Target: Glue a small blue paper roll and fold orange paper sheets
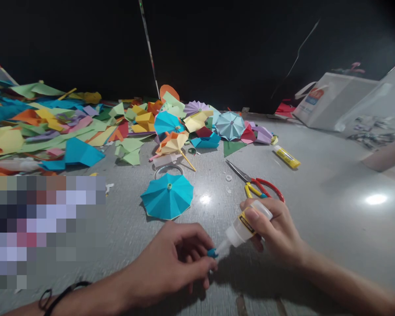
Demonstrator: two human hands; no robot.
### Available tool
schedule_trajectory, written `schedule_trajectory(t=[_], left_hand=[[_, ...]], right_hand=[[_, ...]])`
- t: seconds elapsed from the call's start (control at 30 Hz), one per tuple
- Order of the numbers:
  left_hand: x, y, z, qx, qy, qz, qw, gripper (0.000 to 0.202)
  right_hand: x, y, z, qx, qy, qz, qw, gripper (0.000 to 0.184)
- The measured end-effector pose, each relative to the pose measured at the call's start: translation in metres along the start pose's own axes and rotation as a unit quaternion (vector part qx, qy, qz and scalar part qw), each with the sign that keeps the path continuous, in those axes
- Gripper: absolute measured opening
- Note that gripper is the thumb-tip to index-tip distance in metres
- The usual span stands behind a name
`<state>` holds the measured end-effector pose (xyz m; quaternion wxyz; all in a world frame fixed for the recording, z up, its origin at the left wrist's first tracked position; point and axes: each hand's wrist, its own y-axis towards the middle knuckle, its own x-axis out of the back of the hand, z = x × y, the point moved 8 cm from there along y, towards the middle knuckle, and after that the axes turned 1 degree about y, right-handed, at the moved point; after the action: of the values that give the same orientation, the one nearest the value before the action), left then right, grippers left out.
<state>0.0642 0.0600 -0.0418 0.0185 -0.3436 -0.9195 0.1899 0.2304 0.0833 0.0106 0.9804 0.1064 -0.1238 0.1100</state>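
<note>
My left hand (187, 256) pinches a small blue piece (212, 253), likely paper, between thumb and fingertips. In my right hand (276, 224) is a white glue bottle (245, 224) with a dark and yellow label, tilted down to the left. Its nozzle tip meets the blue piece or lies right beside it. Just beyond my left hand rests a blue pleated paper umbrella top (167, 197) with a small pale centre. Scissors (255, 181) with red and yellow handles lie partly behind my right hand.
A heap of coloured paper scraps (69, 127) spreads across the back left. Among more paper stands a pale blue paper umbrella (231, 126). A yellow tube (286, 157) lies to the right, and a white bag (335, 103) stands behind it. The lower left is pixelated.
</note>
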Motion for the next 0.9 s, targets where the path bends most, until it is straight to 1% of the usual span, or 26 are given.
schedule_trajectory(t=[0.23,0.4,0.9], left_hand=[[-0.001,-0.001,0.003,0.007,0.013,0.001,1.0,0.029],[0.0,0.0,0.0,0.001,0.019,0.0,1.0,0.025],[0.001,-0.003,-0.007,-0.022,0.019,-0.017,0.999,0.024]], right_hand=[[0.001,0.001,0.003,0.008,-0.023,-0.004,1.0,0.057],[0.001,0.0,0.004,0.016,-0.031,-0.004,0.999,0.057],[0.002,0.0,0.004,0.005,0.011,0.001,1.0,0.056]])
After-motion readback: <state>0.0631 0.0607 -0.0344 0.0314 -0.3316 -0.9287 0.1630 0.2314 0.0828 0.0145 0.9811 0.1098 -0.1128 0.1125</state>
